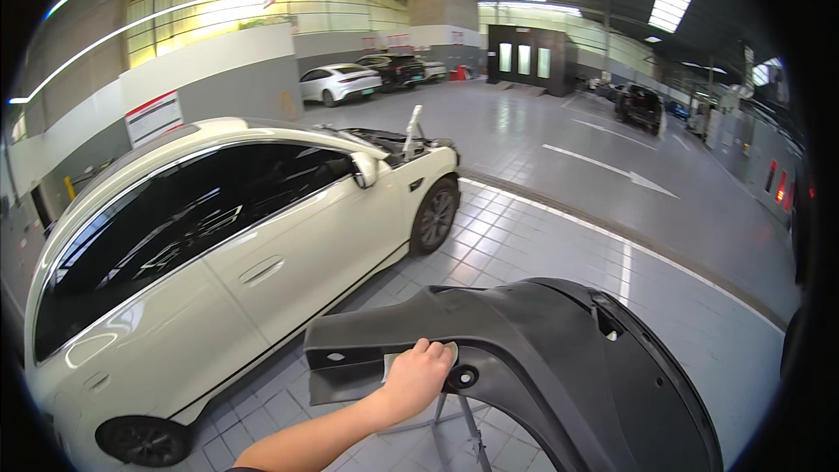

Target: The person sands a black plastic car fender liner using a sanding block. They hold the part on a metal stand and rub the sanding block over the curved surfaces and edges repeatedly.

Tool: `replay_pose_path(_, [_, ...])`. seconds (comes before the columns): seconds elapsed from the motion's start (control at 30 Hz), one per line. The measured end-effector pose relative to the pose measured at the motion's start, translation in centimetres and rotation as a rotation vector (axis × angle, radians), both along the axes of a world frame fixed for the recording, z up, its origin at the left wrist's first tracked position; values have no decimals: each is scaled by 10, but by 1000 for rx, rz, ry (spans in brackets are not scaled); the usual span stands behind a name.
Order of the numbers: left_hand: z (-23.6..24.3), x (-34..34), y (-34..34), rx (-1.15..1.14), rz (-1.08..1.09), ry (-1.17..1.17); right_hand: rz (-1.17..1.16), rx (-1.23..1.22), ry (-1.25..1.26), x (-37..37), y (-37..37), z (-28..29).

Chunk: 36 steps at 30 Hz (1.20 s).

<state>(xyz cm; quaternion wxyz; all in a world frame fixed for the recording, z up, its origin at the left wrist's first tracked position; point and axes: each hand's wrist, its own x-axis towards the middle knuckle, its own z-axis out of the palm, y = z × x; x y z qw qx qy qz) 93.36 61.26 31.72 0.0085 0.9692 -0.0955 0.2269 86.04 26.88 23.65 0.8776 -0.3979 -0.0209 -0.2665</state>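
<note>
My left hand reaches in from the lower left, fingers closed over a thin pale grey pad. It presses the pad against the recessed strip of a dark grey plastic car bumper. Most of the pad lies hidden under the hand, so I cannot tell whether it is abrasive sheet or cloth. Just right of my fingers is a round socket in the bumper. A metal stand shows below the bumper. My right hand is out of view.
A cream-white car stands close on the left, its front end stripped and its engine bay uncovered. Tiled floor borders a grey driveway with a white arrow. Farther off are parked cars and a dark booth.
</note>
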Motion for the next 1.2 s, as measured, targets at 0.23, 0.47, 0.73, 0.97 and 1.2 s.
replay_pose_path(0.23, [3, -92, 69, 1, 285, 106, 23, 2, -8, 9, -3, -1])
replay_pose_path(0.47, [-24, -80, 77, -158, 192, -85, 28, -4, -19, 5, -4, -4])
replay_pose_path(0.73, [-10, 2, -5, -327, -209, 181, 84, -34, -5, 0, 2, 0])
replay_pose_path(0.97, [-22, -54, 73, -111, -310, 336, 135, -58, -19, 2, 18, 8])
replay_pose_path(1.2, [-14, -152, 148, -57, -167, 436, 61, -59, -20, -4, 14, -2])
